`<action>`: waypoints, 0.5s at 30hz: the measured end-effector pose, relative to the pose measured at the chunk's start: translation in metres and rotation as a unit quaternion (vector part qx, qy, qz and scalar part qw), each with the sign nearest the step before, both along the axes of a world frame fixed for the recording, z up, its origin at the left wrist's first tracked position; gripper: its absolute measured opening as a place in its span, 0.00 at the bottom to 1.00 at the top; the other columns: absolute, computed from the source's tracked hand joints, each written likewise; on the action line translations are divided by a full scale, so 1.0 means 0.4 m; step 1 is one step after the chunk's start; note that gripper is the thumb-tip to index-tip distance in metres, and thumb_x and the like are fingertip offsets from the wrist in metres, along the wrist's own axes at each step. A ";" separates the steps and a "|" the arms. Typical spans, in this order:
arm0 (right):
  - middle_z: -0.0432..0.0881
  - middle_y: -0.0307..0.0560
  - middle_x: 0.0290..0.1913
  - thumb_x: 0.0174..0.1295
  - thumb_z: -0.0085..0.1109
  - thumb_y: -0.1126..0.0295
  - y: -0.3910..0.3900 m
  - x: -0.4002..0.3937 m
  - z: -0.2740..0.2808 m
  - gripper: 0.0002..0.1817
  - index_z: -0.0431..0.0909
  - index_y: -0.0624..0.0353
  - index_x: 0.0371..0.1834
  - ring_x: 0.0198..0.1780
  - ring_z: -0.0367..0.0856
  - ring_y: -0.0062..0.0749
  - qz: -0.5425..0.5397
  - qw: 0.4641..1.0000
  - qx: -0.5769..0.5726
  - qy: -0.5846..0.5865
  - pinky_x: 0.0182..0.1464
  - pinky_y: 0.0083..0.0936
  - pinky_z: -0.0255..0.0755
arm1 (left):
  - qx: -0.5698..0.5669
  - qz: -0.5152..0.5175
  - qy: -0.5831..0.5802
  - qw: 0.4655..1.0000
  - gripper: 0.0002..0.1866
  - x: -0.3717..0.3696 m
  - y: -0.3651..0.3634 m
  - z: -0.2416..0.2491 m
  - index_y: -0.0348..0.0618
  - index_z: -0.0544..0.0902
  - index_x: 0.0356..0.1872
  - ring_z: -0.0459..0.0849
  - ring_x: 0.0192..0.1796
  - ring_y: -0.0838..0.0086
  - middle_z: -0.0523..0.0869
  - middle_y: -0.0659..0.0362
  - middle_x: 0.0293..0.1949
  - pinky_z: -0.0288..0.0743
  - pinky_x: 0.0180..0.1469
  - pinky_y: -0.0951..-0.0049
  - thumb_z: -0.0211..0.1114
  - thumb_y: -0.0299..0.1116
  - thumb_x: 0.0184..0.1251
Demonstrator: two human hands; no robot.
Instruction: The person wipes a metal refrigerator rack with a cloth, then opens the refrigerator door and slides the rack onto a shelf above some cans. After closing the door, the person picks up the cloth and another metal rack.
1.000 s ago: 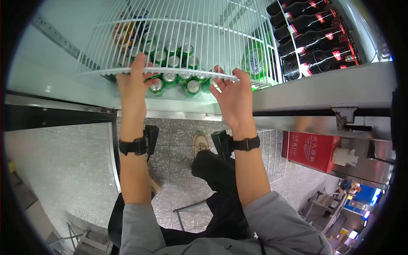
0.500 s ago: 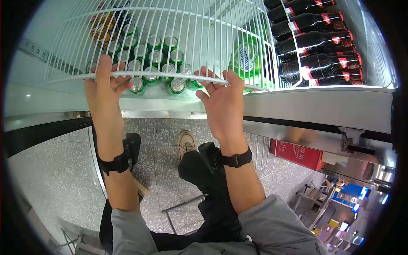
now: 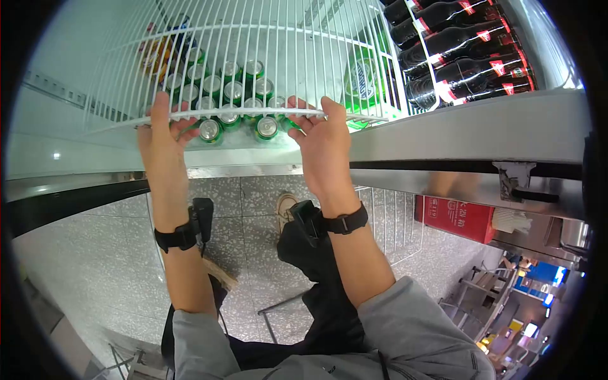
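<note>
A white wire shelf [image 3: 256, 111] spans the inside of the fridge. My left hand [image 3: 163, 149] is closed on the left part of its front wire, thumb above and fingers curled underneath. Farther right along the same wire, my right hand [image 3: 326, 152] grips in a similar way, near a bend of the shelf. Behind and below the bars stand several green cans [image 3: 267, 128] with silver tops, the front ones close to my fingers. A green printed pack [image 3: 363, 81] shows through the bars beyond my right hand.
Dark bottles with red labels [image 3: 465, 82] lie stacked at the upper right behind another wire rack. Yellow-orange packaging [image 3: 154, 58] is at the back left. The fridge's front ledge [image 3: 247, 170] runs below my hands. A red box [image 3: 457, 218] stands right, beyond a metal hinge [image 3: 514, 180].
The view has turned a little, so the bottles and right hand sit farther left. My left hand appears farther right and slightly lower. Both hands keep their grip on the shelf's front wire.
</note>
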State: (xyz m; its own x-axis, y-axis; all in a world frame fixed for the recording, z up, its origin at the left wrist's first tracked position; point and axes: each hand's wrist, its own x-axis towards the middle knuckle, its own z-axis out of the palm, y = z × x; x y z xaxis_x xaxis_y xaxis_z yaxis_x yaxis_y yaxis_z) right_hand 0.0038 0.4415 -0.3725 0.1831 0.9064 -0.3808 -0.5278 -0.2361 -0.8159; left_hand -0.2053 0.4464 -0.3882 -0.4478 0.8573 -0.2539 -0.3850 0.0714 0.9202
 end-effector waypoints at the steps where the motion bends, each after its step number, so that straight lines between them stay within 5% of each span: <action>1: 0.80 0.48 0.45 0.68 0.49 0.59 -0.002 0.001 0.007 0.13 0.66 0.55 0.47 0.45 0.77 0.26 -0.003 1.000 -0.005 0.000 0.44 0.28 0.71 | -0.002 0.009 -0.005 1.000 0.29 0.006 -0.002 0.000 0.31 0.72 0.53 0.82 0.39 0.70 0.81 0.49 0.44 0.79 0.37 0.69 0.69 0.48 0.65; 6: 0.80 0.51 0.53 0.69 0.47 0.52 0.005 0.006 -0.010 0.22 0.62 0.58 0.54 0.49 0.73 0.31 0.015 1.000 -0.013 0.002 0.51 0.33 0.66 | 0.002 0.000 -0.011 1.000 0.28 0.018 0.000 0.008 0.33 0.72 0.54 0.83 0.38 0.70 0.81 0.50 0.42 0.79 0.35 0.69 0.69 0.47 0.66; 9: 0.79 0.49 0.54 0.69 0.47 0.52 0.004 0.002 -0.010 0.22 0.61 0.56 0.56 0.51 0.73 0.31 0.014 0.999 -0.039 0.018 0.54 0.35 0.66 | -0.009 -0.020 -0.014 1.000 0.28 0.000 0.000 0.001 0.33 0.72 0.54 0.83 0.35 0.69 0.81 0.51 0.41 0.79 0.33 0.70 0.68 0.46 0.66; 12: 0.80 0.47 0.49 0.67 0.50 0.58 -0.009 -0.011 0.000 0.18 0.62 0.54 0.53 0.47 0.76 0.28 -0.031 0.998 -0.022 0.055 0.45 0.31 0.71 | -0.009 -0.047 0.004 0.999 0.28 -0.011 -0.009 -0.009 0.33 0.73 0.54 0.84 0.38 0.71 0.82 0.51 0.43 0.77 0.38 0.70 0.64 0.50 0.69; 15: 0.78 0.48 0.53 0.67 0.51 0.54 -0.010 0.005 -0.017 0.20 0.62 0.50 0.55 0.50 0.73 0.30 0.019 0.998 -0.008 0.052 0.52 0.36 0.68 | -0.027 -0.035 0.012 0.999 0.28 -0.008 -0.007 -0.004 0.34 0.70 0.55 0.84 0.38 0.68 0.81 0.51 0.44 0.79 0.38 0.69 0.65 0.48 0.68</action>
State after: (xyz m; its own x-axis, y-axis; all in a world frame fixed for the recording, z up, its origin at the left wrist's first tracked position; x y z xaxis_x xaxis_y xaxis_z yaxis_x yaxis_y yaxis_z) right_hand 0.0058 0.4375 -0.3792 0.1078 0.9059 -0.4096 -0.6000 -0.2692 -0.7533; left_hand -0.2085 0.4437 -0.3900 -0.3928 0.8723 -0.2913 -0.3555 0.1481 0.9229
